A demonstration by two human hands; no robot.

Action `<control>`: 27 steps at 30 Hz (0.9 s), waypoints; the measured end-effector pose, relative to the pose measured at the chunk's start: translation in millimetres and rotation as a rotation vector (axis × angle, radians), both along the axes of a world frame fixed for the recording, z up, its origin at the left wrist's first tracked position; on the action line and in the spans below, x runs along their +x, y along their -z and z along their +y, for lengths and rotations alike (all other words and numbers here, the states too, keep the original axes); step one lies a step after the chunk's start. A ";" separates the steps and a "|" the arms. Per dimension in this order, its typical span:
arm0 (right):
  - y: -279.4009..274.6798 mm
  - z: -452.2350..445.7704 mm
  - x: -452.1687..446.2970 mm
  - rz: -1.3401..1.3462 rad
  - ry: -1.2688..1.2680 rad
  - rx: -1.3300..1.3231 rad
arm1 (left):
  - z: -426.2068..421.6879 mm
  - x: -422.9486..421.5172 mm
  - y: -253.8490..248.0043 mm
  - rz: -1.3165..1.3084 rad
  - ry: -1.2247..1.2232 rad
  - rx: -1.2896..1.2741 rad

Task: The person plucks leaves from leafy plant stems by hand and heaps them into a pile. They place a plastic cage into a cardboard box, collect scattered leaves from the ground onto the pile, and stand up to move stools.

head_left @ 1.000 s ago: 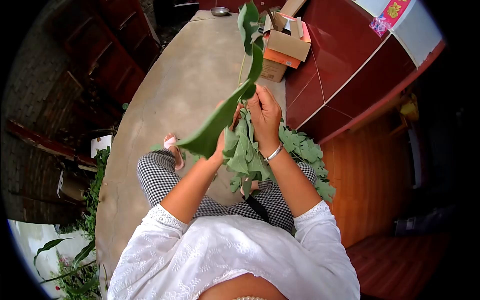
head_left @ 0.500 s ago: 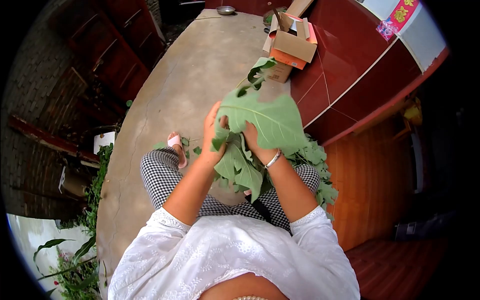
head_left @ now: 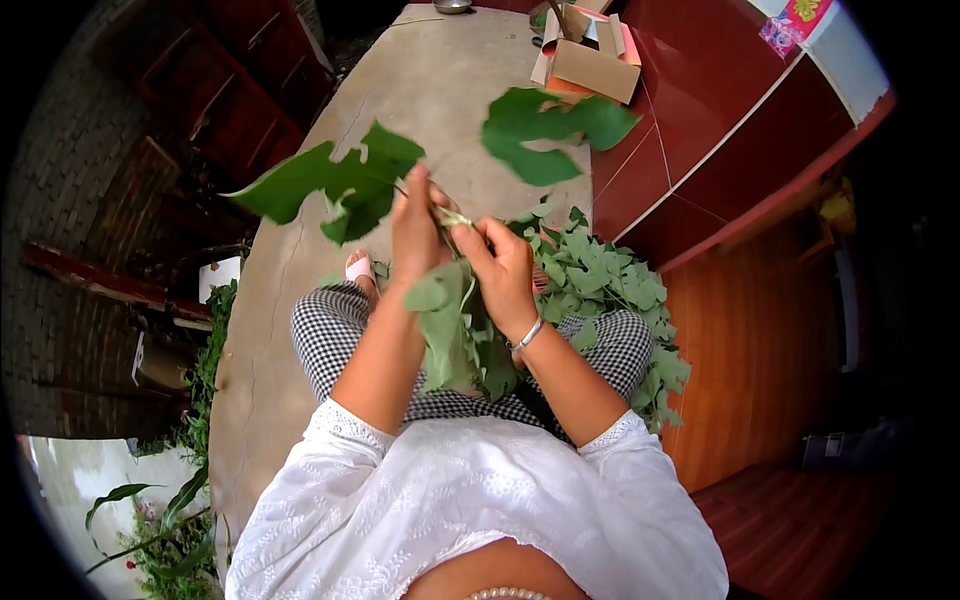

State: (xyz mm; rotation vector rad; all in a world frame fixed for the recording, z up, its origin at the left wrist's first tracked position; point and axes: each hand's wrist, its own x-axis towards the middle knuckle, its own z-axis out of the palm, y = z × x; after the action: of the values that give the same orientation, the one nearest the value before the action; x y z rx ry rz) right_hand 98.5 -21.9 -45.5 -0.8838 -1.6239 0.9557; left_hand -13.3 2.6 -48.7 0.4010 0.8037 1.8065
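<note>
The person's left hand (head_left: pixel 415 228) and right hand (head_left: pixel 500 262) are raised close together in front of the lap, both at work on a leafy stem (head_left: pixel 456 217). I observe the right thumb and forefinger pinching the pale stem; the left fingers are curled around its stalks beside them. One broad, deeply lobed leaf (head_left: pixel 365 185) spreads out past the left hand; a second leaf (head_left: pixel 535 140) stands above and beyond the right. Below the hands hangs a bunch of leaves (head_left: pixel 440 310), somewhat blurred. A silver-coloured bracelet (head_left: pixel 527 336) is on the right wrist.

A heap of cut foliage (head_left: pixel 620 285) lies on the right, beside and beyond the knee in checked trousers (head_left: pixel 330 330). A pink sandal (head_left: pixel 359 267) rests on the concrete floor (head_left: pixel 285 390).

Writing: a red strip (head_left: pixel 800 25) on the wall at upper right bears a gold character, cut off by the edge of view and not legible to me. Near the tiled wall (head_left: pixel 690 110) sits an open carton (head_left: pixel 597 70) with orange sides. A metal bowl (head_left: pixel 453 6) stands farther off.
</note>
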 end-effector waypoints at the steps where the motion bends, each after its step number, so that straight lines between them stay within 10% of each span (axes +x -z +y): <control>1: 0.6 -9.0 3.3 -0.151 0.042 0.119 | 3.0 -13.7 -2.2 -0.004 -0.029 -0.028; 11: 46.0 -3.0 68.5 -0.065 0.143 -0.080 | 82.4 -241.6 111.2 -0.140 -0.416 0.114; 18: 12.6 59.3 151.4 0.419 0.507 -0.165 | 18.2 -349.3 82.8 -0.050 -0.674 0.018; 27: -41.5 116.3 165.2 0.425 0.317 0.149 | 33.8 -279.7 68.4 0.014 -0.255 0.153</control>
State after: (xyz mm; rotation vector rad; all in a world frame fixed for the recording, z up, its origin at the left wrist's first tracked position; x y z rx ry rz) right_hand 263.8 94.5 -4.0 -0.7473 -1.1357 0.7291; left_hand -292.9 36.4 -117.2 0.4251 0.7549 2.1139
